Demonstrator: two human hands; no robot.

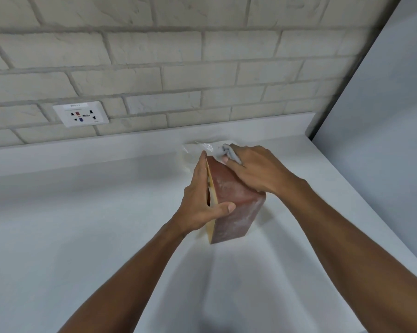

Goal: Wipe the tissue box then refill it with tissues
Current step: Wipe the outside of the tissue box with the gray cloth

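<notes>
A person stands at a white tabletop (82, 224) backed by a pale brick wall (178, 68), wiping a single reddish-brown tissue box (236, 207) tipped up on one side near the tabletop's far right corner. The left hand (200, 203) clamps the box, fingers along its yellow-edged face and thumb pressed over the broad upper panel. The right hand (253, 171) closes on one bunched grey cloth (229, 153) and presses it against the box's far end. The wiping step appears to be in hand, with the refill not yet begun. One clear plastic pack (202, 150), seemingly of tissues, lies against the tabletop's back edge just behind the box; its contents are too faint to confirm. The next move likely calls for turning the box to reach unwiped faces, then setting the cloth down to free a hand for the pack. One wall socket (81, 114) sits above the back edge, well to the left.
</notes>
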